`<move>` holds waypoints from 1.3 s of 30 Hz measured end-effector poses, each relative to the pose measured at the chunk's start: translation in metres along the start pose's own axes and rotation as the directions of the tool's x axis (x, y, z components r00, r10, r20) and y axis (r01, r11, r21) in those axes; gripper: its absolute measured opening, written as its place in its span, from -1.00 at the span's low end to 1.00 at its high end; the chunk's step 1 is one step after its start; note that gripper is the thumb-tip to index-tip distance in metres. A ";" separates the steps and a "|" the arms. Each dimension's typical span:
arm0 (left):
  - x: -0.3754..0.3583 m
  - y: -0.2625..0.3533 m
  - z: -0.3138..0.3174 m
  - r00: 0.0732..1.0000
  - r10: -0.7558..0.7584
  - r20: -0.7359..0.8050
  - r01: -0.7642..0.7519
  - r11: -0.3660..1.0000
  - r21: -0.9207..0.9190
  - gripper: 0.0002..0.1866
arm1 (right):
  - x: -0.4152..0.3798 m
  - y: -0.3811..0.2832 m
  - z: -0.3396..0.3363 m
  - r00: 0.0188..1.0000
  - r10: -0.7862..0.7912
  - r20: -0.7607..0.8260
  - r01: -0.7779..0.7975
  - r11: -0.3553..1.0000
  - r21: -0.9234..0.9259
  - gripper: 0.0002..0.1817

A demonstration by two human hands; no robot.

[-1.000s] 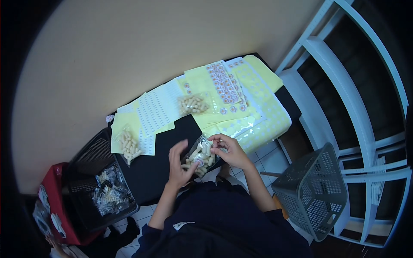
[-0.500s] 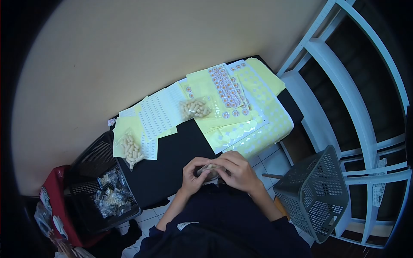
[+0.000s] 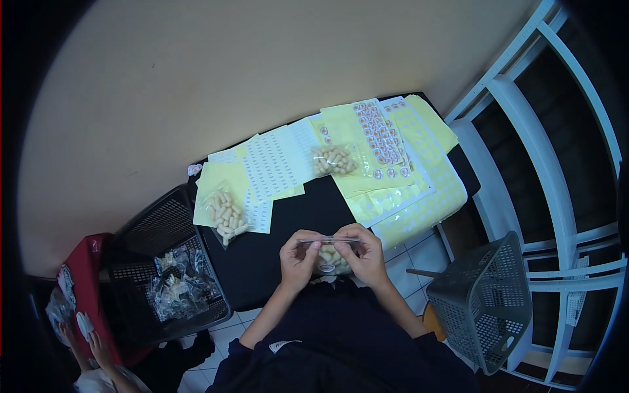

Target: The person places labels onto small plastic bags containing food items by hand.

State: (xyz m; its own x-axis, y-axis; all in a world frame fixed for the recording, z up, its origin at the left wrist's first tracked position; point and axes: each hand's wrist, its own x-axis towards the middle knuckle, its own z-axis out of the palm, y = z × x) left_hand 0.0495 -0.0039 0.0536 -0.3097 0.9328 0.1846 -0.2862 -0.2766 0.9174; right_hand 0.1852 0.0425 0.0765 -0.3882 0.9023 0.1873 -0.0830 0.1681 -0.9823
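A clear bag of pale, capsule-shaped pieces [image 3: 329, 257] hangs between my hands, close to my body, with a small round sticker low on its front. Its top edge is pinched by my left hand [image 3: 299, 257] on one side and my right hand [image 3: 364, 254] on the other, thumbs towards me. Beyond them, a similar bag [image 3: 333, 160] rests on the sheets at mid-table, and another bag [image 3: 226, 215] lies on yellow paper at the table's left end. Sheets of round orange-and-white stickers [image 3: 380, 134] and a sheet of small printed labels [image 3: 268, 164] cover the far side.
A black crate [image 3: 226, 317] with clear bags adjoins the table's left end. An empty grey basket [image 3: 458, 288] stands at right, near a white frame [image 3: 524, 131]. At lower left, another person's hands [image 3: 98, 350] are beside a red surface [image 3: 98, 288].
My hands have drawn apart along the bag's top edge, and the bag now hangs upright with its contents showing. The view has shifted, and the other person's hands are clearer at lower left.
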 end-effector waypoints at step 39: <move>0.032 -0.008 0.054 0.993 -0.042 -0.109 0.057 0.989 0.135 -0.88 | 0.034 -0.010 -0.031 0.992 -0.014 -0.124 0.013 1.000 -0.007 -0.93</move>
State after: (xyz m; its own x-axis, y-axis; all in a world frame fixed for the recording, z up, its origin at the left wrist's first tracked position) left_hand 0.0905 0.0407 0.0710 -0.3946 0.9127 0.1065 -0.1780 -0.1896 0.9656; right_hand 0.2018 0.0837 0.0926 -0.2698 0.9423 0.1982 -0.0812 0.1829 -0.9798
